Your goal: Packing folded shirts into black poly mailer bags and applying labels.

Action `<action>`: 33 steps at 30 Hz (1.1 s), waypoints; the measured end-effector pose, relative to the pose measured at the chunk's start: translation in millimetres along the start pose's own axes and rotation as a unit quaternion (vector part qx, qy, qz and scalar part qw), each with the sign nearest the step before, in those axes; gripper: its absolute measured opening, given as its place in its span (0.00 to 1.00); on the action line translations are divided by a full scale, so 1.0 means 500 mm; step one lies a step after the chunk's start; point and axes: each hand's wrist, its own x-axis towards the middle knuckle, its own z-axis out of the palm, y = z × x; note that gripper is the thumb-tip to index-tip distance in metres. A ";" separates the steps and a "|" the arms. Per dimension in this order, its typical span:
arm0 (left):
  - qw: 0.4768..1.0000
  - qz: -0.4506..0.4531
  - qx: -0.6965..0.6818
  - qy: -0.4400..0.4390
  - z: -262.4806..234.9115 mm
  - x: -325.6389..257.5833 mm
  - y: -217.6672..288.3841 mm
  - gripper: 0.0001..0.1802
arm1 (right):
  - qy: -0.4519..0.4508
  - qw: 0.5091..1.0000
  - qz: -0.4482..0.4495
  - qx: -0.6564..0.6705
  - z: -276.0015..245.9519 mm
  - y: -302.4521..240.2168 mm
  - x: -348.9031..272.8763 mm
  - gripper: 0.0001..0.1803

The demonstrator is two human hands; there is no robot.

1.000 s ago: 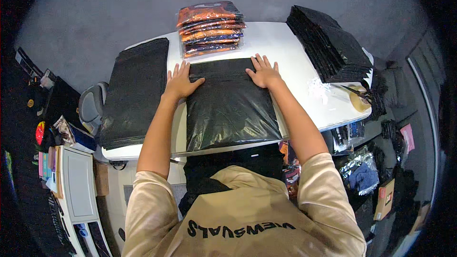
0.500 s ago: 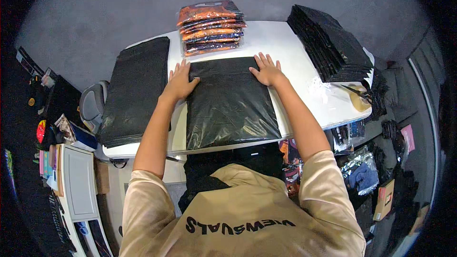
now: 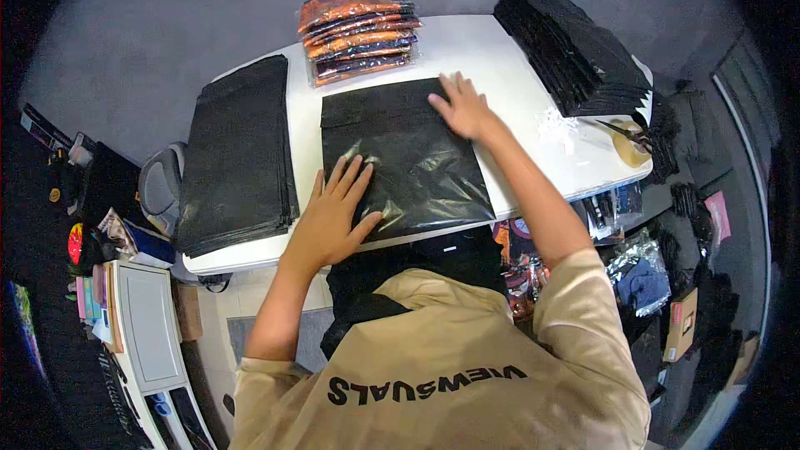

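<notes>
A black plastic mailer bag [image 3: 408,158] lies flat and slightly wrinkled in front of me, with a crease near its far end. Fingers spread, my left hand [image 3: 337,208] rests over the bag's near left part. My right hand [image 3: 462,108] is at the far right corner, its fingers apart and a little blurred. Neither hand grips anything. To the left lies a neat stack of flat black bags [image 3: 237,158]. Beyond the bag stands a pile of orange and dark folded items in clear plastic [image 3: 358,37].
On the white table [image 3: 458,42], a tall leaning stack of black bags [image 3: 575,54] fills the far right. Scissors [image 3: 621,130] and a tape roll [image 3: 628,152] lie near the right edge. A grey chair [image 3: 160,187] and white cabinet [image 3: 146,325] stand left.
My left hand has moved from the bag's far left edge toward me, onto its near left part. The right hand remains near the far right corner. The whole view has shifted slightly.
</notes>
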 end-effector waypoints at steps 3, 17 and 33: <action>0.998 -0.029 0.023 0.046 0.007 -0.012 0.027 0.45 | 0.067 0.984 -0.158 -0.054 0.003 -0.117 -0.178 0.41; 0.996 -0.012 0.048 0.071 0.045 -0.097 0.105 0.46 | 0.029 0.975 -0.212 -0.055 -0.026 -0.143 -0.488 0.43; 0.982 0.012 -0.027 0.189 0.020 0.025 0.080 0.31 | 0.014 0.978 -0.207 0.031 -0.085 -0.201 -0.393 0.24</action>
